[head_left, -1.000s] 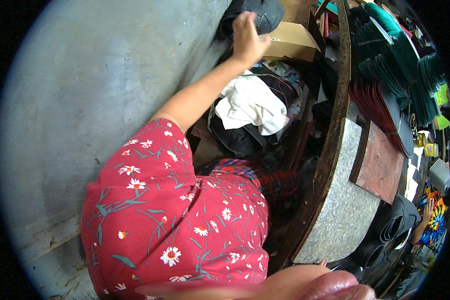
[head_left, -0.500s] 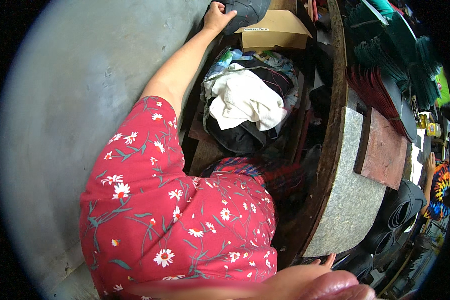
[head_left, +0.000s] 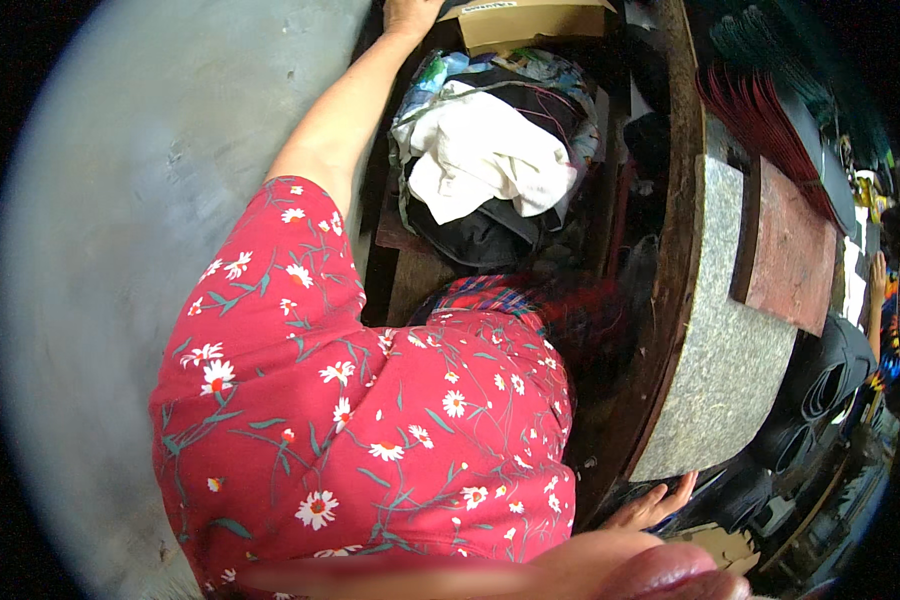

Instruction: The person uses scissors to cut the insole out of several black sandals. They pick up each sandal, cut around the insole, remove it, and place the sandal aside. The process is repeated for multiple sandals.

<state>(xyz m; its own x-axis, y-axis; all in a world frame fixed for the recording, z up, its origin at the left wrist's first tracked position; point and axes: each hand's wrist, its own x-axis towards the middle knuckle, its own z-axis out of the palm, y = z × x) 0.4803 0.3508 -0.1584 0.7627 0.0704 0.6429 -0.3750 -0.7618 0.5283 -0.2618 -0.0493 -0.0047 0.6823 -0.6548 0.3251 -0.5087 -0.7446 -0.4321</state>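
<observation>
My left arm stretches to the upper edge, where my left hand (head_left: 410, 15) is partly cut off. Its fingers are out of sight, beside the open cardboard box (head_left: 540, 28). Below that box, a bag stuffed with cloth holds a white cloth (head_left: 485, 150) on top and a black cloth (head_left: 482, 235) under it. My right hand (head_left: 658, 505) rests at the lower end of the workbench, fingers spread, holding nothing visible. It is nearest to the grey speckled slab (head_left: 715, 340), on which a reddish-brown board (head_left: 790, 245) lies.
A smooth grey surface (head_left: 160, 250) fills the left side. Along the bench's dark wooden edge (head_left: 660, 340) are dark red sheets (head_left: 755, 125), green sheets (head_left: 770, 50) and black rolled sheets (head_left: 820, 380). Another person's arm (head_left: 876, 300) shows at the far right.
My left hand, earlier on a black treaded rubber piece, now sits at the upper edge with that piece mostly out of view. More of my right hand shows. The view has shifted.
</observation>
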